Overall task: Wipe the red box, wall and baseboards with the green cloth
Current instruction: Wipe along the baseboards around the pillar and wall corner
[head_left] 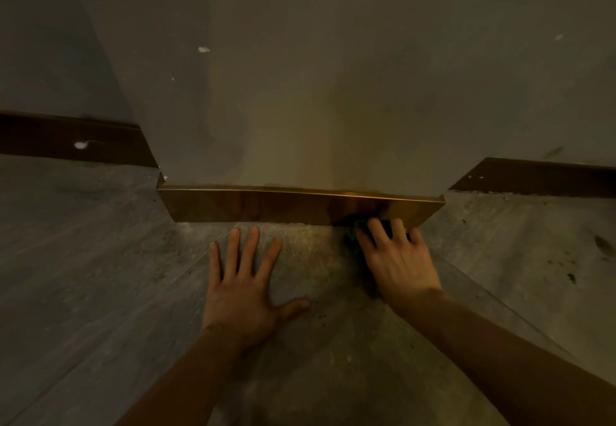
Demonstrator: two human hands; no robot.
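Observation:
A glossy brown baseboard runs along the foot of a projecting grey wall. My right hand presses the green cloth against the right end of this baseboard, fingers curled over it; only a dark green edge of the cloth shows left of the fingers. My left hand lies flat on the floor with its fingers spread, a little in front of the baseboard's middle, holding nothing. No red box is in view.
Darker baseboards sit further back at the left and right of the projection. The grey floor has dark stains at the right. White chips mark the wall.

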